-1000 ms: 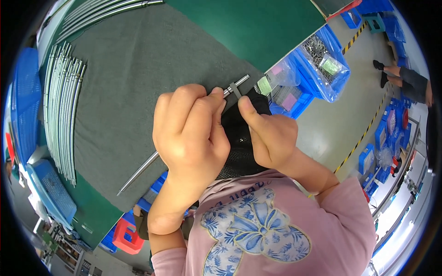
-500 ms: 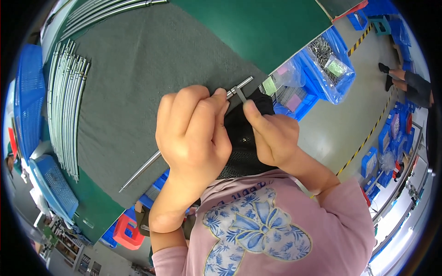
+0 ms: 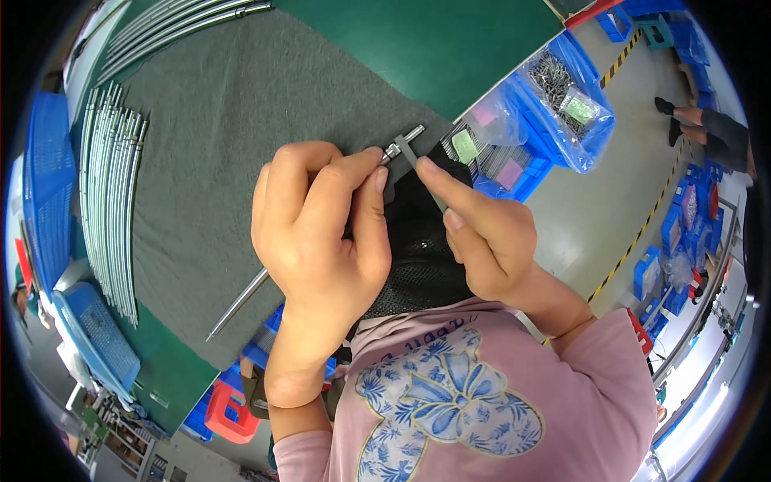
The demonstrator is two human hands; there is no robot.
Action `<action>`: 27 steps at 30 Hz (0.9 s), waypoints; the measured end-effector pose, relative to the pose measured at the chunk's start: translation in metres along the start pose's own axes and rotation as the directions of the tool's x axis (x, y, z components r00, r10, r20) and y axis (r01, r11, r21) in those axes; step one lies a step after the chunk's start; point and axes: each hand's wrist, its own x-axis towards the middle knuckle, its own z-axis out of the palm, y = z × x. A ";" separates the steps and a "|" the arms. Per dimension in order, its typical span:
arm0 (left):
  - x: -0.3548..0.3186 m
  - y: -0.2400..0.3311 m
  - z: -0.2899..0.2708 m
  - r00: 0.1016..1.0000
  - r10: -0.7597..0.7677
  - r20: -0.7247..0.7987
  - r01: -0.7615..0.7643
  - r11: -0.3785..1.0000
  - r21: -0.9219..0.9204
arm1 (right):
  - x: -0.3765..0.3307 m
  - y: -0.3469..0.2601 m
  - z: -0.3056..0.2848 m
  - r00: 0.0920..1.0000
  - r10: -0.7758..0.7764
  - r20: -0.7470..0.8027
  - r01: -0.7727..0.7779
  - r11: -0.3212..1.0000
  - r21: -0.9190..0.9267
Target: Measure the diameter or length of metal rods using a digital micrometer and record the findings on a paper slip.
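Observation:
A slim metal rod (image 3: 238, 304) runs slantwise over the grey cloth, from the lower left up to a stepped end near the table's edge. My left hand (image 3: 317, 221) is closed around it, thumb and forefinger pinching it just short of that end. In my right hand (image 3: 490, 237) is a flat grey strip-like tool (image 3: 407, 151), its tip against the rod's stepped end. My right forefinger lies along the tool; its lower part is hidden by my fingers. Several similar rods (image 3: 112, 209) lie in a row at the left of the cloth.
More metal rods (image 3: 181, 28) lie at the far left on the green table (image 3: 401, 40). Beyond the right edge stand blue bins (image 3: 534, 173) with small metal parts and rods in plastic bags. Blue baskets (image 3: 100, 333) flank the left edge, and a red stool (image 3: 233, 414) stands below. A person's legs (image 3: 691, 116) show at right.
Both hands have shifted slightly apart, the left one leftward with the rod. My right forefinger has stretched out along the tool, and the tool's tip has moved up and left with the rod end.

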 end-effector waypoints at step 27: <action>0.002 -0.005 0.002 0.990 0.143 -0.014 -0.142 0.988 0.060 | 0.024 0.018 0.018 0.898 -0.429 -0.097 0.343 0.822 -0.454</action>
